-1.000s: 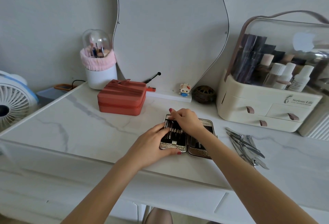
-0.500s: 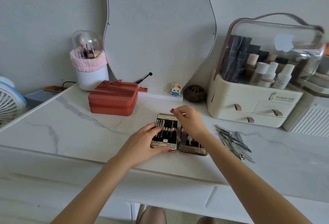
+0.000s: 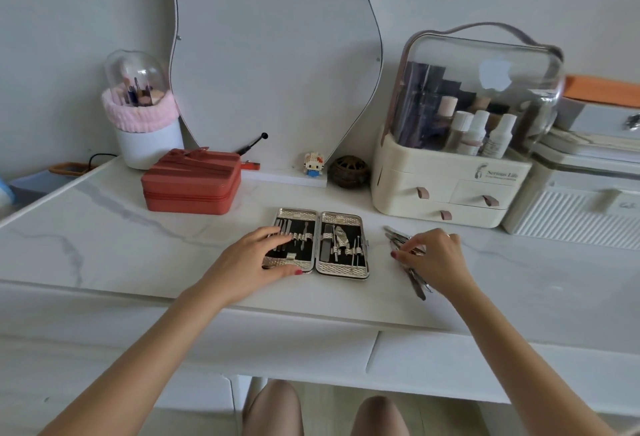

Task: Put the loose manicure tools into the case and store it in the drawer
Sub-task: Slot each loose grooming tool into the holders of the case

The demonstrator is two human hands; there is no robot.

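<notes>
Fingertips of the right hand (image 3: 434, 259) curl onto the loose manicure tools (image 3: 401, 245), apparently pinching one; the grasp itself is hidden. Left hand (image 3: 252, 259) lies flat on the open case (image 3: 341, 245), steadying it near the desk's (image 3: 138, 255) front edge. Tools lie just right of the case, long axes running front to back.

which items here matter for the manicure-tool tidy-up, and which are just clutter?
Job: open manicure case, left hand resting on it; loose manicure tools under right hand; desk drawer.

Clutter: red zip box, brush holder, cosmetics organiser, mirror, toy figure.
</notes>
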